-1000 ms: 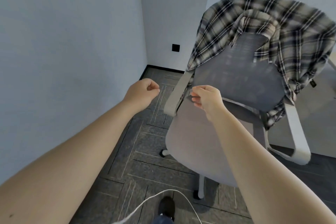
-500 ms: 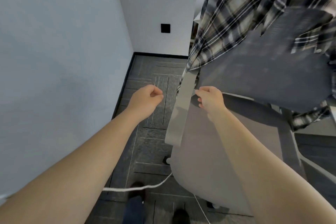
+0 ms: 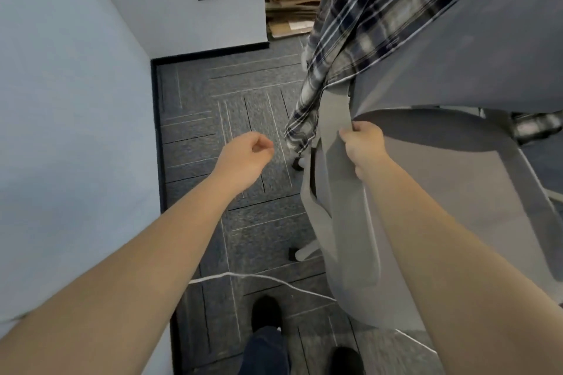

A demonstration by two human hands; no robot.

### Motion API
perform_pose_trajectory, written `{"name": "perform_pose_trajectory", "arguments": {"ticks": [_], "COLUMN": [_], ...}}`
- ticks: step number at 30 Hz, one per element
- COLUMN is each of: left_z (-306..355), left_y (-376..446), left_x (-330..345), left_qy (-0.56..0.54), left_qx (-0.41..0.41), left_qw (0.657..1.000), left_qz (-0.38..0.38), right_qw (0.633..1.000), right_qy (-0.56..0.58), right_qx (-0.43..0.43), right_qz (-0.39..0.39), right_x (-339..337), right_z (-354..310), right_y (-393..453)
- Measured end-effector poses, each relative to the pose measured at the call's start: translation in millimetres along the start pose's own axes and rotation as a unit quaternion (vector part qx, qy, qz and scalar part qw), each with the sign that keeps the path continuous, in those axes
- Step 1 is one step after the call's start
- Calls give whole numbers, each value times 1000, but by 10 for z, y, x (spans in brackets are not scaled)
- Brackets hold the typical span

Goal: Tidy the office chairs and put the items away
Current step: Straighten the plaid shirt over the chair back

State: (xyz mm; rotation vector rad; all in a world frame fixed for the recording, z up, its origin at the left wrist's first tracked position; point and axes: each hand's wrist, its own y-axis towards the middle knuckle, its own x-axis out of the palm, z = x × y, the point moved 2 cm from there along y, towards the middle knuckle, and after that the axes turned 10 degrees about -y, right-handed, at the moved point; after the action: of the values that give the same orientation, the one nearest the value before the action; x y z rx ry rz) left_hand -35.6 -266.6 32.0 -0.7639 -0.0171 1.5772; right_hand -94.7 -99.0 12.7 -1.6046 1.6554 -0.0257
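A grey office chair (image 3: 441, 198) fills the right half of the view, seen from above. A black-and-white plaid shirt (image 3: 359, 24) hangs over its backrest and trails down past the left armrest (image 3: 332, 119). My right hand (image 3: 364, 143) is closed at the seat's back left corner, beside that armrest; whether it grips the seat edge is hard to tell. My left hand (image 3: 243, 158) hovers over the carpet to the left of the chair, fingers curled shut with nothing in them.
A pale wall (image 3: 61, 100) runs close along the left and meets another wall in a corner ahead. Flattened cardboard (image 3: 289, 0) leans at the back. A white cable (image 3: 262, 278) crosses the dark carpet near my shoes (image 3: 265, 312). Chair casters (image 3: 297, 163) stand beside the armrest.
I have stepped closer and look more steeply down, so the chair fills the right side. Both hands stay curled; the right hand has come up against the seat's back corner by the armrest.
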Motion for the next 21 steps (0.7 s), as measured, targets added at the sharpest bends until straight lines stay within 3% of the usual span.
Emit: {"name": "perform_pose_trajectory", "arguments": {"ticks": [7, 14, 21], "left_z": [52, 118, 23], "left_y": [47, -400, -1275], "left_x": [39, 147, 242], "left_qy": [1, -6, -22], "left_qx": [18, 43, 65], "left_qw": [1000, 999, 997], "left_qz": [-24, -10, 32], "right_qw": [999, 993, 986], "right_qy": [-47, -108, -156], "right_qx": [0, -13, -63], "right_qz": [-14, -49, 3], "right_x": [-49, -182, -465], "right_z": [64, 388, 781], "right_y": [-130, -558, -1228]}}
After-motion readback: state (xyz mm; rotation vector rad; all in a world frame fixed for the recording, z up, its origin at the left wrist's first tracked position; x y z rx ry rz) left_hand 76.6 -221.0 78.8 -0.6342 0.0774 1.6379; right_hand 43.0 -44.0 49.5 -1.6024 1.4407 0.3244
